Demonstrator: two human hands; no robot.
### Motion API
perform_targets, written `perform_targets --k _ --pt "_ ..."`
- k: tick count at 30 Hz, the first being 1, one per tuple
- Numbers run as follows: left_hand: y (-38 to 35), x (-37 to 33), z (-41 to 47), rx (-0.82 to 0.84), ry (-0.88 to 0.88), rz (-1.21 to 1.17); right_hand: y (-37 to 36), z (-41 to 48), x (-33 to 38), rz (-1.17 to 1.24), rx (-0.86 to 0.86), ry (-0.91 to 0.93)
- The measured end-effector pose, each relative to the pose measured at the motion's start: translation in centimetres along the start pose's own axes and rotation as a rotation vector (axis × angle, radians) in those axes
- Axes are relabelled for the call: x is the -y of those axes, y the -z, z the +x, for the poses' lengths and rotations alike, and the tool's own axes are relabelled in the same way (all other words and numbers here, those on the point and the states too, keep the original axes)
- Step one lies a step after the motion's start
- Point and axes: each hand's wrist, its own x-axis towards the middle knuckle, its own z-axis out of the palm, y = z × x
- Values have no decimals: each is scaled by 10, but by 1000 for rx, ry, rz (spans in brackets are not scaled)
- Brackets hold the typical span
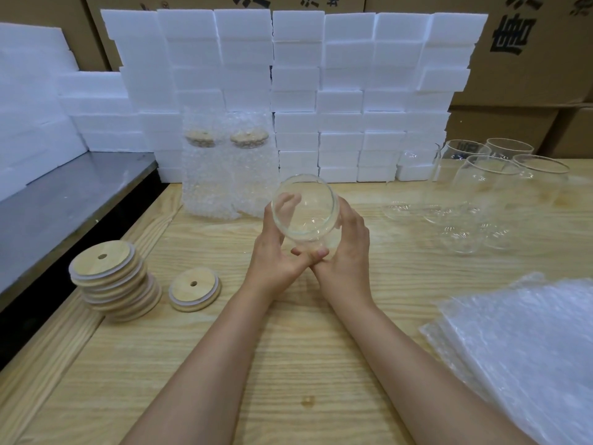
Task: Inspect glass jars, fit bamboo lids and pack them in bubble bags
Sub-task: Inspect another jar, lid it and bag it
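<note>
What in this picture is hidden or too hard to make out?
Head view only:
Held jar: any chips or cracks, too fine to see.
Two packed jars: bodies blurred by bubble bags.
Lid stack: count, lower lids covered by upper ones.
Pile of bubble bags: cut off by right and bottom edges.

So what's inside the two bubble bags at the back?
A bamboo lid shows through each bag. Whatever is below the lids is blurred by the bubbles and cannot be made out.
</note>
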Motion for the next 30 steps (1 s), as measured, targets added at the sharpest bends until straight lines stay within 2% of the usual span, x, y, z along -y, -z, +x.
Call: perform_targets --k 7,15,22,26,30 --pt "0 -3 0 -4 33 32 0 -1 -2 132 45 -119" --pt "-1 -11 -1 -32 -112 127 -3 0 -6 243 92 -231" --pt "-2 -15 1 -8 -171 85 -4 1 -11 152 69 -102" --pt "-3 -15 2 -16 -193 20 -4 1 -3 108 1 -57" --pt "-3 -10 1 -41 -130 27 -1 -2 -2 75 -2 -31"
